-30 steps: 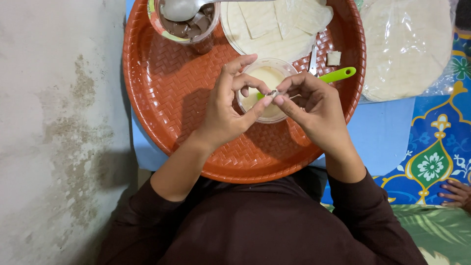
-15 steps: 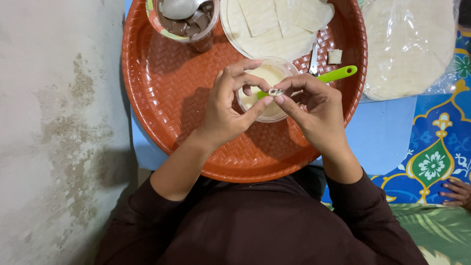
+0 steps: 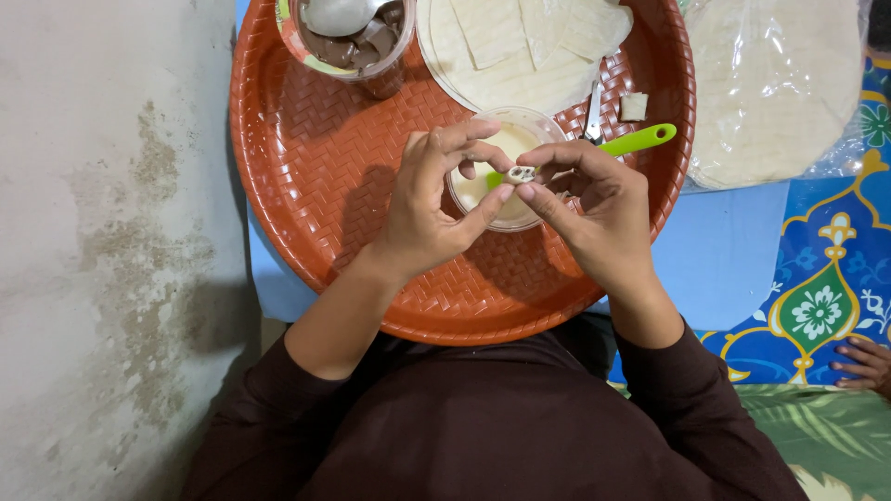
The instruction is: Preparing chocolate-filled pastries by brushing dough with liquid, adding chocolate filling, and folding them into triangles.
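Both hands meet over a round orange woven tray (image 3: 316, 139). My left hand (image 3: 436, 204) and my right hand (image 3: 594, 213) pinch a small filled pastry piece (image 3: 521, 173) between their fingertips. Right under it stands a small clear bowl (image 3: 483, 190) of pale liquid. A green-handled knife (image 3: 636, 139) lies on the tray just beyond my right hand. At the tray's far edge sit a cup of brown chocolate spread (image 3: 357, 42) with a spoon in it and a plate of cut pastry sheets (image 3: 520, 46).
A bag of round pastry sheets (image 3: 780, 83) lies right of the tray on a blue patterned mat (image 3: 817, 278). A stained grey wall (image 3: 111, 232) runs along the left. Another person's fingers (image 3: 863, 362) show at the right edge.
The pastry piece has been turned and pinched tighter between the fingertips; both hands stay over the bowl, barely shifted.
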